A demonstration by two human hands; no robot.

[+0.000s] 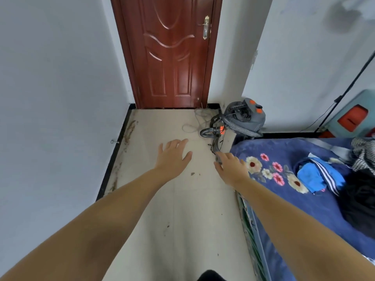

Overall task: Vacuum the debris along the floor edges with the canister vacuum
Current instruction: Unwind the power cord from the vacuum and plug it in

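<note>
Both hands reach forward over the pale tiled floor (182, 209) and hold nothing: the left hand (173, 157) has a wide grip with its fingers spread, and the right hand (231, 169) is also loose and open, its fingertips near the dark end of the wand or hose that lies beside the bed (284, 159). The canister vacuum (246, 115) sits in the far corner by the door (170, 53), well apart from both hands, a rounded grey plastic drum with orange buttons on its lid. Its ribbed, flexible hose (233, 126) curls around the body and loops onto the floor, and a thin pale cord (194, 122) lies in loose tangled coils just beside it. That tangle looks like the main risk: pulling the wand could drag cord and hose together, snag them, or tip the canister. The bed corner, covered by a soft blue floral quilt, crowds the hose and could catch it. The debris (129, 128) runs as a brown, crumbly streak along the black baseboard (113, 155) on the left, with small specks mid-floor; a metal doorstop (114, 141) sticks out from that wall and may block the nozzle.
</note>
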